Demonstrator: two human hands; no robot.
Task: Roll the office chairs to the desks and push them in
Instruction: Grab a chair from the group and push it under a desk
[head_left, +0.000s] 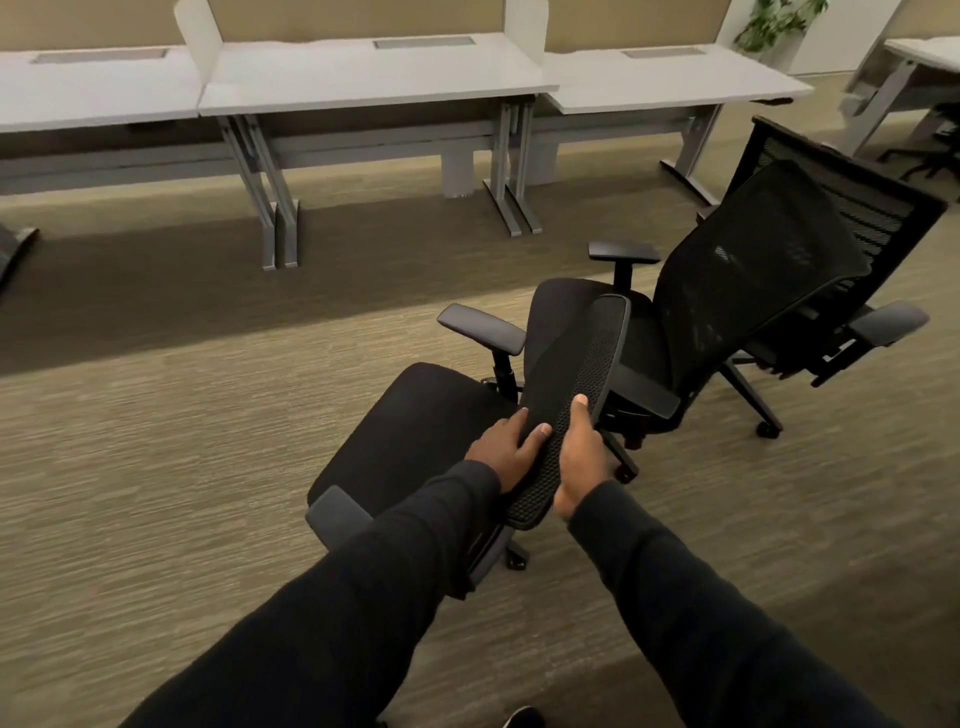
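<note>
The person is holding the near chair (415, 431) by the top of its mesh backrest (582, 364), which is showing almost edge-on to the camera. The left hand (511, 452) is clasping the backrest's front side, with its fingers lying close together over the dark face and the thumb pressing on the rim. The right hand (579, 462) is gripping the rear side, with the thumb lying up along the mesh and the other fingers curling out of sight behind the frame. Both arms are reaching forward in dark sleeves (363, 597). The near chair is standing on the striped carpet (156, 467), its seat pointing left and its armrests sticking out on either side. It is well apart from the row of white desks (363, 78) running along the far side of the room. A second chair (753, 291) is standing just beside it on the right, overlapping it in view, so whether the two are touching cannot be told. A third chair (857, 197) with a squarer mesh back is sitting close behind the second. A potted plant (779, 21) is showing in the far right corner.
</note>
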